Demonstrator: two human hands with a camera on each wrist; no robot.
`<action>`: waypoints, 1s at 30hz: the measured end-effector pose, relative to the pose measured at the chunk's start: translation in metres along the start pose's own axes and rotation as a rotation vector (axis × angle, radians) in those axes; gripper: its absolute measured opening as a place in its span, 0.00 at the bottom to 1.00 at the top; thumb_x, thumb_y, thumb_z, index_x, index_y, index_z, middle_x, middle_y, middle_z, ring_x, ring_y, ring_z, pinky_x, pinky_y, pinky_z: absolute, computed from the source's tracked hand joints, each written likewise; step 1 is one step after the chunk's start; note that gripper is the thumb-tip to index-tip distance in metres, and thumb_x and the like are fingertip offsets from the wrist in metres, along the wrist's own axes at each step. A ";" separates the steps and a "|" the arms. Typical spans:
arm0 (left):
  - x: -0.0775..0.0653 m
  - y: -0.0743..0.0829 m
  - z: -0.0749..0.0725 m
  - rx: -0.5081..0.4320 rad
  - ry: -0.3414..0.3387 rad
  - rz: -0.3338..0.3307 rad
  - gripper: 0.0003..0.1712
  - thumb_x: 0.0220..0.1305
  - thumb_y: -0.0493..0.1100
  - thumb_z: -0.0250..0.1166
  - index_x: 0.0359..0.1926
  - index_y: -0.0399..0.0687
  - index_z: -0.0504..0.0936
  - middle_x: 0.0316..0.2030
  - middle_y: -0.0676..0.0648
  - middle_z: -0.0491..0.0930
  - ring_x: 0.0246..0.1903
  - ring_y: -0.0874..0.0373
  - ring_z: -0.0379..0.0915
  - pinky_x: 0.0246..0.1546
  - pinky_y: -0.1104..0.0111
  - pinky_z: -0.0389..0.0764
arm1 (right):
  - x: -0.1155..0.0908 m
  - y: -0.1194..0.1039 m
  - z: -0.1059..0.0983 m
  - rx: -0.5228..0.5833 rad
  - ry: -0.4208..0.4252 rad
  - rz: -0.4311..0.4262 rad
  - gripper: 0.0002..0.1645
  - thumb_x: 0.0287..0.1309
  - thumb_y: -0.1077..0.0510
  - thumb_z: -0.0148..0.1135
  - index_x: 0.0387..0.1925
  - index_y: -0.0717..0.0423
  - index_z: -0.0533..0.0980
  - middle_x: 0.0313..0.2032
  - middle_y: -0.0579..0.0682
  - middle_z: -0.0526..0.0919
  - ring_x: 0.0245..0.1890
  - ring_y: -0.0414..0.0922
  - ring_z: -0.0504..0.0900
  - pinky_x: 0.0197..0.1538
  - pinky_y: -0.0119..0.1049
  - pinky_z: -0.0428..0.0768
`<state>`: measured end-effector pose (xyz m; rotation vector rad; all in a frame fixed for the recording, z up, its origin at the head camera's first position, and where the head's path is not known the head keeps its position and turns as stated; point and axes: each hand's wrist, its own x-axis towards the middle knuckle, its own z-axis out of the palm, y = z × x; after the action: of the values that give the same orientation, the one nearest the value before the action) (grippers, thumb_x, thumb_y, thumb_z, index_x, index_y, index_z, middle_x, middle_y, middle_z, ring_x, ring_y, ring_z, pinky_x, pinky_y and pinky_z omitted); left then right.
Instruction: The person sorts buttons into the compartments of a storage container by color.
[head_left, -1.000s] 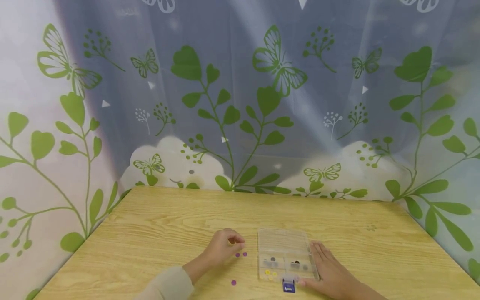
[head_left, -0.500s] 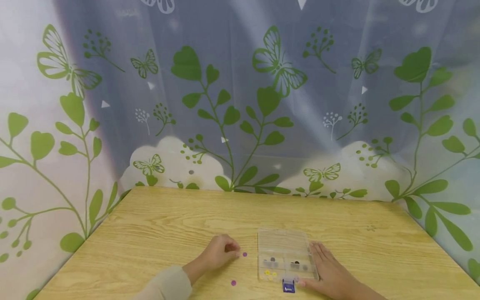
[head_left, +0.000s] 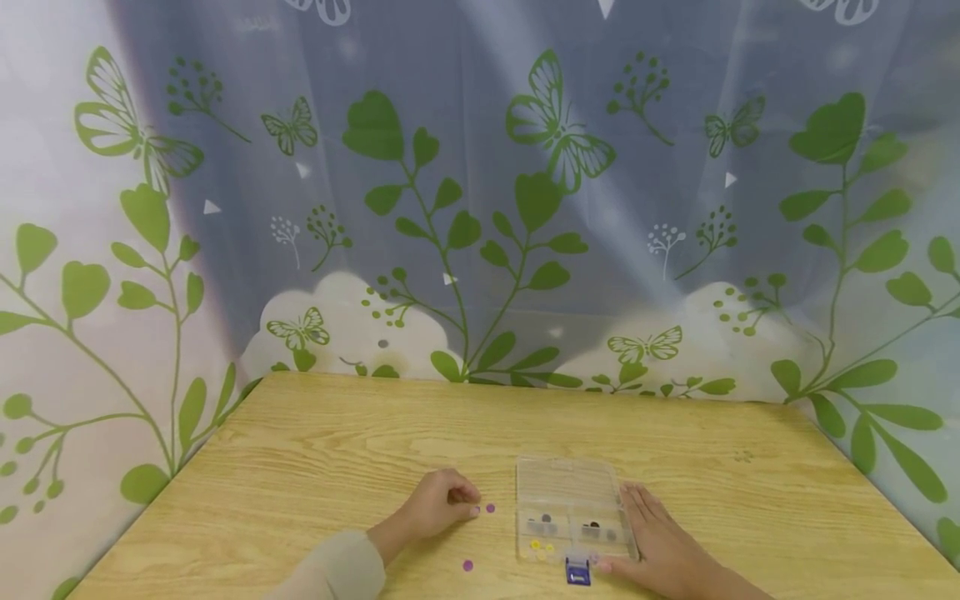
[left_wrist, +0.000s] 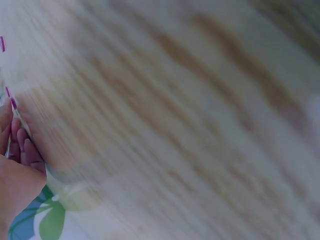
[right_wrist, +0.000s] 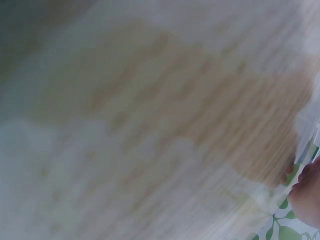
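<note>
My left hand (head_left: 442,504) has its fingers curled, thumb and fingertips together at a small purple button (head_left: 477,509) low over the table. Just right of the fingertips lies a second purple button (head_left: 491,508), and a third purple button (head_left: 468,566) lies nearer the front edge. In the left wrist view, the left hand (left_wrist: 17,155) shows at the left edge with a purple button (left_wrist: 13,103) at its fingertips. My right hand (head_left: 663,546) rests straight fingers along the right side of a clear plastic box (head_left: 567,483), thumb at its front near the blue latch (head_left: 577,572).
Inside the box, yellow buttons (head_left: 536,545) sit in the front left compartment, with dark buttons (head_left: 594,525) further back. The wood-grain table (head_left: 337,442) stretches out to a patterned curtain (head_left: 480,208) at the back and sides.
My left hand has drawn slightly left and down onto the nearer purple button, its fingertips closing there. The right hand and the box stay in place.
</note>
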<state>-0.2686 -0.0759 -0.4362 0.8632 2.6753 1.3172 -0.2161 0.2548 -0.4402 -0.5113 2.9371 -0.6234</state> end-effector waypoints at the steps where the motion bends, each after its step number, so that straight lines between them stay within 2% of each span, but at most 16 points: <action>1: 0.000 0.000 0.000 0.001 0.007 0.000 0.08 0.52 0.35 0.67 0.34 0.35 0.82 0.31 0.46 0.78 0.31 0.63 0.69 0.33 0.79 0.71 | 0.000 0.000 0.000 0.004 0.002 0.000 0.61 0.52 0.29 0.54 0.67 0.72 0.47 0.69 0.71 0.47 0.70 0.66 0.43 0.70 0.32 0.28; 2: 0.000 0.000 0.001 0.004 0.016 0.003 0.07 0.52 0.35 0.67 0.33 0.35 0.82 0.30 0.46 0.78 0.31 0.63 0.69 0.33 0.79 0.71 | 0.000 0.000 0.000 0.007 0.003 0.002 0.61 0.52 0.29 0.54 0.67 0.72 0.47 0.69 0.71 0.46 0.70 0.66 0.43 0.66 0.23 0.25; 3: 0.000 0.000 0.002 0.011 0.021 0.004 0.07 0.52 0.35 0.67 0.33 0.36 0.82 0.30 0.46 0.78 0.30 0.64 0.68 0.32 0.79 0.71 | 0.000 0.000 0.001 0.001 0.006 -0.002 0.61 0.52 0.29 0.54 0.67 0.72 0.47 0.68 0.71 0.47 0.69 0.66 0.43 0.65 0.21 0.24; 4: 0.000 0.000 0.002 0.017 0.027 0.005 0.06 0.52 0.34 0.67 0.32 0.36 0.82 0.30 0.47 0.78 0.30 0.65 0.67 0.32 0.79 0.71 | 0.000 0.000 0.001 0.006 0.006 0.003 0.62 0.52 0.29 0.54 0.67 0.72 0.47 0.69 0.71 0.47 0.70 0.66 0.43 0.59 0.13 0.21; 5: 0.000 0.000 0.002 0.021 0.032 0.004 0.05 0.52 0.34 0.67 0.31 0.36 0.82 0.29 0.47 0.78 0.29 0.66 0.67 0.31 0.79 0.70 | -0.001 0.000 0.001 0.001 0.008 -0.004 0.61 0.52 0.29 0.54 0.67 0.73 0.47 0.68 0.71 0.47 0.69 0.66 0.43 0.64 0.20 0.23; 6: 0.000 0.000 0.002 0.027 0.036 0.003 0.04 0.52 0.34 0.67 0.30 0.37 0.82 0.28 0.48 0.78 0.28 0.67 0.66 0.31 0.79 0.70 | 0.000 0.001 0.001 -0.001 0.006 -0.004 0.61 0.52 0.29 0.53 0.67 0.73 0.47 0.68 0.72 0.47 0.69 0.66 0.43 0.63 0.18 0.22; 7: 0.000 0.000 0.002 0.029 0.038 0.004 0.03 0.52 0.34 0.67 0.29 0.37 0.82 0.28 0.48 0.78 0.28 0.67 0.65 0.30 0.79 0.69 | 0.000 0.001 0.001 0.005 0.005 -0.002 0.61 0.52 0.29 0.54 0.67 0.72 0.47 0.68 0.71 0.46 0.69 0.66 0.43 0.57 0.12 0.21; 9: 0.000 0.001 0.002 0.031 0.039 0.001 0.02 0.52 0.34 0.66 0.29 0.37 0.82 0.27 0.48 0.78 0.27 0.69 0.63 0.29 0.79 0.68 | 0.000 0.001 0.002 0.004 0.002 0.000 0.61 0.52 0.29 0.54 0.67 0.72 0.46 0.69 0.71 0.46 0.69 0.66 0.43 0.64 0.22 0.24; 11: 0.000 0.001 0.002 0.030 0.041 0.003 0.02 0.52 0.33 0.66 0.28 0.37 0.82 0.27 0.48 0.77 0.27 0.69 0.63 0.28 0.79 0.68 | 0.000 0.001 0.002 -0.004 0.004 -0.003 0.61 0.53 0.29 0.53 0.67 0.72 0.47 0.69 0.71 0.47 0.69 0.66 0.44 0.70 0.39 0.31; 12: 0.000 0.002 0.002 0.031 0.042 0.006 0.02 0.52 0.33 0.66 0.28 0.37 0.82 0.27 0.48 0.78 0.27 0.69 0.63 0.28 0.79 0.68 | 0.000 0.001 0.002 -0.005 0.003 0.001 0.61 0.52 0.29 0.53 0.67 0.72 0.47 0.69 0.71 0.47 0.70 0.65 0.44 0.71 0.40 0.32; 14: -0.001 0.003 0.002 0.025 0.040 0.008 0.02 0.52 0.33 0.66 0.28 0.37 0.82 0.27 0.48 0.77 0.26 0.68 0.63 0.28 0.79 0.67 | 0.000 0.001 0.002 -0.019 0.007 -0.004 0.61 0.53 0.29 0.53 0.67 0.72 0.47 0.68 0.71 0.47 0.69 0.66 0.45 0.69 0.56 0.41; 15: -0.001 0.004 0.002 0.023 0.041 0.010 0.03 0.52 0.33 0.67 0.27 0.36 0.82 0.27 0.47 0.77 0.26 0.67 0.63 0.27 0.79 0.67 | 0.000 0.001 0.001 -0.029 0.009 -0.009 0.61 0.53 0.28 0.53 0.67 0.73 0.47 0.68 0.71 0.48 0.69 0.66 0.45 0.68 0.59 0.45; 17: -0.001 0.004 0.002 0.018 0.035 0.006 0.03 0.52 0.33 0.67 0.27 0.36 0.81 0.26 0.47 0.77 0.26 0.67 0.63 0.26 0.79 0.66 | 0.000 0.000 0.001 -0.027 0.005 -0.007 0.61 0.53 0.28 0.53 0.67 0.73 0.47 0.68 0.71 0.48 0.69 0.66 0.45 0.67 0.60 0.45; 25: -0.001 0.004 0.000 0.010 0.012 -0.014 0.05 0.54 0.34 0.65 0.26 0.36 0.79 0.24 0.50 0.73 0.24 0.66 0.60 0.25 0.79 0.64 | 0.000 0.000 0.000 -0.024 0.002 -0.001 0.61 0.53 0.29 0.53 0.67 0.72 0.47 0.69 0.71 0.47 0.69 0.66 0.44 0.67 0.59 0.45; 28: 0.000 0.003 0.000 0.016 0.014 -0.006 0.05 0.55 0.35 0.65 0.25 0.36 0.80 0.24 0.49 0.75 0.24 0.66 0.61 0.25 0.79 0.65 | 0.000 -0.001 0.000 -0.009 -0.005 0.016 0.62 0.52 0.29 0.54 0.68 0.71 0.46 0.69 0.70 0.45 0.70 0.64 0.42 0.71 0.40 0.29; 30: 0.001 0.003 0.000 0.020 0.015 0.000 0.05 0.56 0.34 0.64 0.25 0.36 0.80 0.26 0.48 0.77 0.25 0.67 0.62 0.26 0.79 0.65 | 0.000 -0.001 -0.001 -0.018 -0.001 0.010 0.62 0.52 0.29 0.54 0.67 0.72 0.46 0.69 0.71 0.46 0.70 0.65 0.43 0.71 0.38 0.30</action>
<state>-0.2677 -0.0742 -0.4341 0.8582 2.7048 1.3038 -0.2159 0.2546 -0.4389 -0.4982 2.9450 -0.5955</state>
